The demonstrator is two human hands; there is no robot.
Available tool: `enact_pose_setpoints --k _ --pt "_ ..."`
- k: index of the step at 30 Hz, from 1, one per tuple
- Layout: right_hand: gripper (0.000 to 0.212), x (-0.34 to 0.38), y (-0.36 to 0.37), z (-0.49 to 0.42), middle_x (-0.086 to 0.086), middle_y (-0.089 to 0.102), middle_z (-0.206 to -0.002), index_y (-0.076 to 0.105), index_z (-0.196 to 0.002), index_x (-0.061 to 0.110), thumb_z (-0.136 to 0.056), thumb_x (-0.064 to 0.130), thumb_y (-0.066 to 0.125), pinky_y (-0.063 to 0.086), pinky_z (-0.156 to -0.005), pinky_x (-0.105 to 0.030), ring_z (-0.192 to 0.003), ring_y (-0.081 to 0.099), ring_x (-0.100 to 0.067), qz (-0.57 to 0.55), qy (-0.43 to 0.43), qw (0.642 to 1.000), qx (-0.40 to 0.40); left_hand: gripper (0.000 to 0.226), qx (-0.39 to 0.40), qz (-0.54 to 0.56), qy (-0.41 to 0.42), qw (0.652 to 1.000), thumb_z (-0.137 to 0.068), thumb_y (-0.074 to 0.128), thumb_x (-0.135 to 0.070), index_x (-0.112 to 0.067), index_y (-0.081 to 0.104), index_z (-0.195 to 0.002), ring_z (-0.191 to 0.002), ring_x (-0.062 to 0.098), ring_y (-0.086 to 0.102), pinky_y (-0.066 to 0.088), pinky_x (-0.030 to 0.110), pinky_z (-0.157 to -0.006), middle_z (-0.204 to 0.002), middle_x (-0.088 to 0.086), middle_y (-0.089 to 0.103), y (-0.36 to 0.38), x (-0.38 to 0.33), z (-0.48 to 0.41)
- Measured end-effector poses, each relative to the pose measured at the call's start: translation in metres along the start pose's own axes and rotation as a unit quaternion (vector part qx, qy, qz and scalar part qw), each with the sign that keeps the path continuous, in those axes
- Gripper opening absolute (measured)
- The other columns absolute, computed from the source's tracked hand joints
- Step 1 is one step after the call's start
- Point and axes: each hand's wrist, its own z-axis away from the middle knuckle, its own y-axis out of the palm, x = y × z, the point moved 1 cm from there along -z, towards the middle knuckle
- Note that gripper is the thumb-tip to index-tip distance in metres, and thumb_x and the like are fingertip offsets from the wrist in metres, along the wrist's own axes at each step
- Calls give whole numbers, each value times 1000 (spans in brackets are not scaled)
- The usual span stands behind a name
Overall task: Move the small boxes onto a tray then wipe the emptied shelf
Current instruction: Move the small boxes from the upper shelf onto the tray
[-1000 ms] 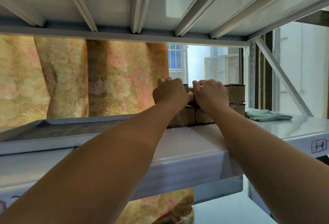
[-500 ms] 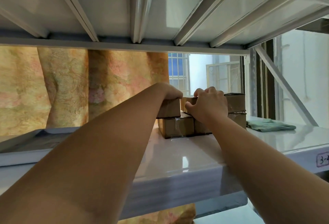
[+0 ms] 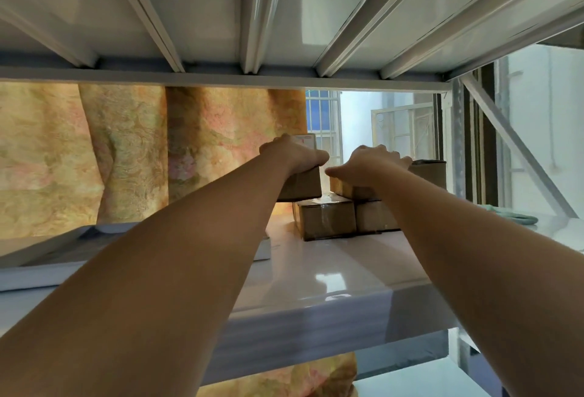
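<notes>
A: How will the small brown cardboard box [image 3: 301, 186] handle?
B: Light and stiff, I judge — the tape is slick, so grip the edges. The left hand [image 3: 292, 153] clamps its top, raised beside the cardboard stack [image 3: 328, 218], which the right hand [image 3: 369, 163] curls over.
A: The flat grey tray [image 3: 31, 251]?
B: Left on the white metal shelf [image 3: 347, 270]; no boxes visible.

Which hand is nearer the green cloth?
Right. The right hand grips the top box of the stack left of the cloth; the left hand holds a lifted box farther left.

One head-worn view only. We look from close up, at a height between the shelf [image 3: 347, 273] and the upper shelf [image 3: 196, 11], facing forward toward the window [image 3: 322, 118].
</notes>
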Motion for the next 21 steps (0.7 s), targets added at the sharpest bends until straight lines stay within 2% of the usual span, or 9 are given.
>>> enact_pose_setpoints --k 2,5,10,12,14,17,21 --pt "71 5 -6 -5 -9 54 -120 48 -127 21 -71 63 58 41 -93 -41 -111 51 -30 -16 -2 1000 22 74 -35 -8 6 999 -72 59 -52 -16 37 -132 -113 29 44 45 36 -88 -122 10 48 -7 9 -1" --pt "55 11 -11 -9 -7 57 -103 52 -115 18 -69 45 63 49 -89 -38 -96 56 -26 -36 -4 998 59 76 -42 -18 6 999 -71 60 -55 -18 37 -134 -114 28 42 43 34 -81 -123 9 47 -20 24 0" --pt "57 18 -11 -10 -10 53 -104 49 -103 20 -60 52 67 40 -93 -43 -103 48 -29 -29 20 997 70 79 -31 -23 -39 998 -68 63 -56 -20 40 -133 -103 28 51 47 32 -79 -123 12 47 -48 57 6" --pt "56 21 -10 -11 -12 55 -105 51 -103 18 -61 50 70 43 -93 -41 -103 51 -29 -37 5 995 91 77 -29 -38 -42 998 -68 63 -56 -18 43 -132 -102 28 52 47 33 -82 -121 12 50 -60 69 9" --pt "49 22 -8 -11 -12 58 -100 53 -101 15 -63 41 71 51 -87 -40 -94 58 -28 -51 -1 994 96 75 -12 -27 -44 999 -69 64 -54 -16 46 -130 -102 30 54 49 36 -88 -118 12 54 -71 80 13" --pt "41 22 -7 -4 -8 58 -89 54 -96 16 -66 39 68 52 -76 -34 -81 60 -24 -41 -5 998 38 71 -1 -12 -56 998 -70 64 -51 -15 47 -129 -101 31 57 49 41 -92 -116 13 57 -84 95 20" --pt "46 35 -9 7 -9 46 -98 55 -107 16 -74 47 64 38 -83 -39 -105 50 -34 -8 -18 997 -69 67 -12 -17 -71 997 -70 64 -50 -16 50 -126 -101 31 58 49 41 -93 -115 13 59 -98 113 29"
